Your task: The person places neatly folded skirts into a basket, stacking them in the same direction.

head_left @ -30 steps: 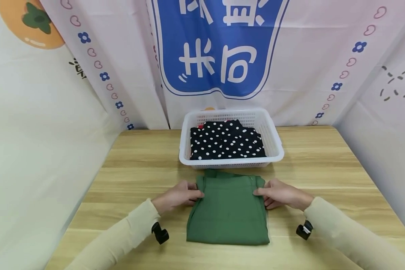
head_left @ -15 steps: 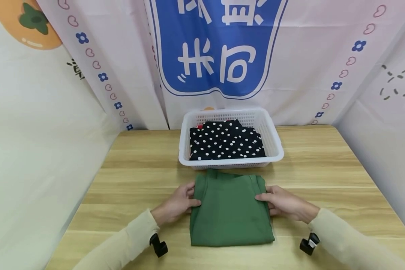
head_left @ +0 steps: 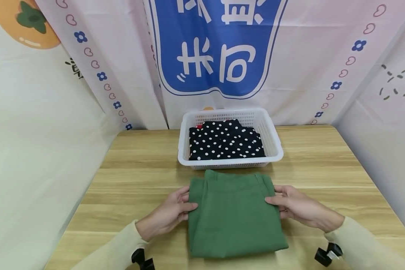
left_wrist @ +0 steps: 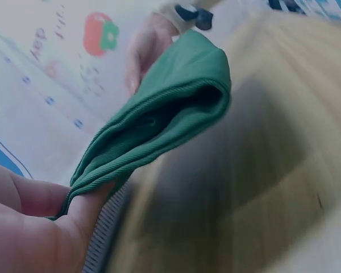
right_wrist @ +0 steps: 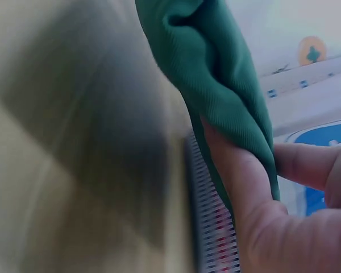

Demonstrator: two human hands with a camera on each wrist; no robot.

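Note:
A folded green garment (head_left: 237,213) is held level above the table, in front of the basket, its shadow falling on the wood in both wrist views. My left hand (head_left: 170,212) pinches its left side, thumb on top and fingers beneath. On the opposite side my right hand (head_left: 300,206) grips the edge the same way. Layered folds of the green garment (left_wrist: 153,114) show from the side in the left wrist view. The right wrist view has a bunched edge of the garment (right_wrist: 216,74) between thumb and fingers.
A white plastic basket (head_left: 275,144) stands at the back of the wooden table (head_left: 138,161). Inside lies a folded black cloth with white dots (head_left: 226,140), a bit of red cloth (head_left: 199,126) behind it. Printed curtains (head_left: 128,56) hang around the table.
Both hands have taken the green garment's sides and raised it off the table, so it looks larger. The hands have moved slightly apart. Basket and dotted cloth stay where they were.

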